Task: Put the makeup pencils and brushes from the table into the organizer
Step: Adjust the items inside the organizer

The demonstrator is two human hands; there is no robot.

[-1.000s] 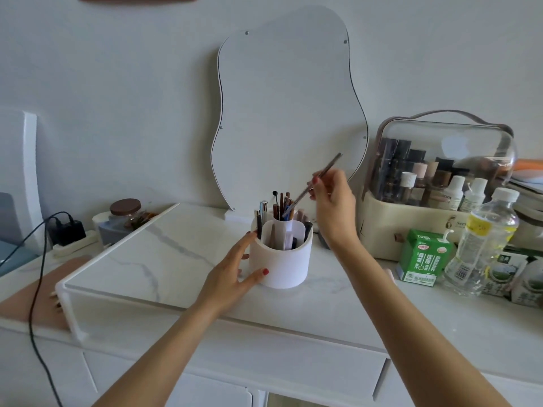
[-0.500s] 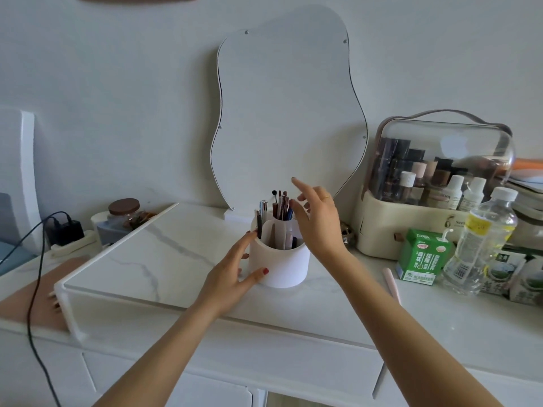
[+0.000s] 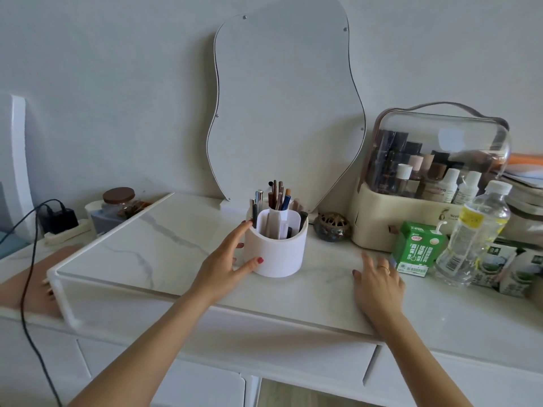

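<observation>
A white round organizer (image 3: 276, 254) stands mid-table on the marble top (image 3: 293, 304). Several makeup pencils and brushes (image 3: 277, 198) stick upright out of its compartments. My left hand (image 3: 223, 265) wraps the organizer's left side, thumb on the front wall and fingers at the rim. My right hand (image 3: 379, 283) lies palm down on the table right of the organizer, fingers spread, next to a green carton (image 3: 417, 248). I see nothing held in it; whatever is under the palm is hidden.
A wavy mirror (image 3: 282, 107) leans on the wall behind. A clear-lidded cosmetics case (image 3: 435, 171), a water bottle (image 3: 476, 230) and drink packs crowd the right. A brass ornament (image 3: 332, 226) sits beside the organizer. A jar (image 3: 117, 207), charger and cable (image 3: 58, 218) are left.
My right hand dropped a pencil into the organizer's middle, then swung down to the right and now rests flat on the table by the carton. The left hand stayed on the organizer.
</observation>
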